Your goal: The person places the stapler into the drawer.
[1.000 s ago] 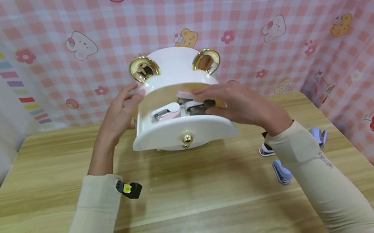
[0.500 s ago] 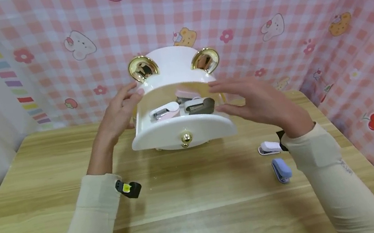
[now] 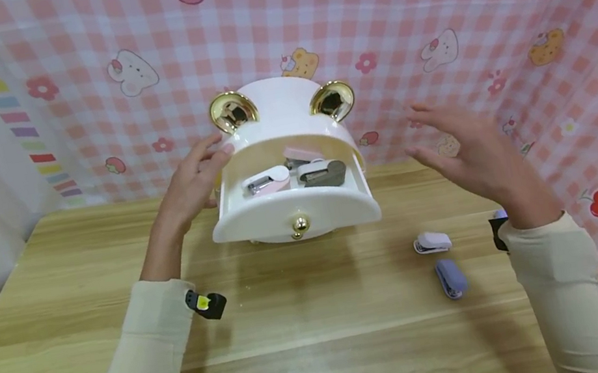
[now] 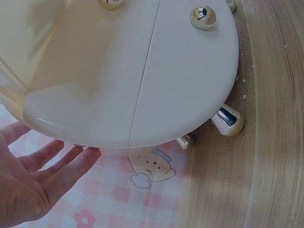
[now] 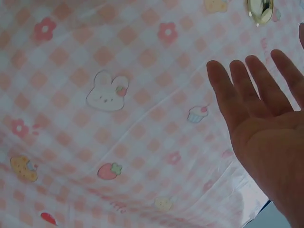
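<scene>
A white rounded storage box [image 3: 281, 105] with gold ears stands at the back of the table, its upper drawer [image 3: 257, 218] pulled out. Inside the drawer lie a white-and-pink stapler [image 3: 267, 182], a dark grey-and-white stapler [image 3: 323, 174] and, behind them, a pink stapler [image 3: 302, 154]. My left hand [image 3: 186, 184] rests against the box's left side; in the left wrist view its extended fingers [image 4: 71, 173] touch the rounded edge. Away from the box, my right hand [image 3: 473, 160] hovers in the air at the right, fingers apart and holding nothing, its palm [image 5: 270, 137] visible in the right wrist view.
On the table's right side lie a pale lilac stapler [image 3: 433, 242] and a blue-violet stapler [image 3: 452, 278]. A small lilac thing [image 3: 499, 214] shows partly behind my right wrist. A pink checked curtain [image 3: 353, 12] hangs close behind the box and along the right.
My right hand has let go of the dark grey-and-white stapler in the drawer and moved right, away from the box. The left hand has stayed at the box's side.
</scene>
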A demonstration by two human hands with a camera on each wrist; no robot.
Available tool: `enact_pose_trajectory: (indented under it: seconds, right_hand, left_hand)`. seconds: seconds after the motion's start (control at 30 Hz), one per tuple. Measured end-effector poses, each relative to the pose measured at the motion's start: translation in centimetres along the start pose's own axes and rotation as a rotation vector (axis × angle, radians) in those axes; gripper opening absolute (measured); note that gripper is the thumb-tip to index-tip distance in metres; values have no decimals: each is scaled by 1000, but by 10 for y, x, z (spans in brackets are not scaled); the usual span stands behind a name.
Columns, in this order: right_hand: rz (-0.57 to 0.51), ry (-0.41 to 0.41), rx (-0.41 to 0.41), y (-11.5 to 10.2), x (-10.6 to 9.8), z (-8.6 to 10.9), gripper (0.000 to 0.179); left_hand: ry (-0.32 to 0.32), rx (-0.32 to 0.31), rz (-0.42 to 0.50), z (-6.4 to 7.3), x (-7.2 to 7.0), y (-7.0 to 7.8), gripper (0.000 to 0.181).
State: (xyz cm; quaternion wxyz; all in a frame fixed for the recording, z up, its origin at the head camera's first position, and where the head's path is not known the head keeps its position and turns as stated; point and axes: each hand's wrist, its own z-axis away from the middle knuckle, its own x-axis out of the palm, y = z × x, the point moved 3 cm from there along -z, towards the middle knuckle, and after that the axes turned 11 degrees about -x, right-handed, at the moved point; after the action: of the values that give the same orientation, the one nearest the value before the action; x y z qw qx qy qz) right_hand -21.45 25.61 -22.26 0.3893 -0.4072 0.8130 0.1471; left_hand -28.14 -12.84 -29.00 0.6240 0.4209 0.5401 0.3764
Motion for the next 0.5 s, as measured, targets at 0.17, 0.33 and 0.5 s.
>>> enact_pose_trajectory:
  seconds: [0.17, 0.33, 0.5]
  right_hand:
    - [50, 10, 74, 7, -7, 12, 50]
    - [66, -55, 94, 12, 0, 28, 54]
    - [24, -126, 106, 19, 13, 48, 57]
  left_hand:
    - [4, -1, -3, -1, 0, 0, 74]
    - [3, -3, -12, -1, 0, -1, 74]
    - [-2, -3, -2, -1, 0, 0, 75]
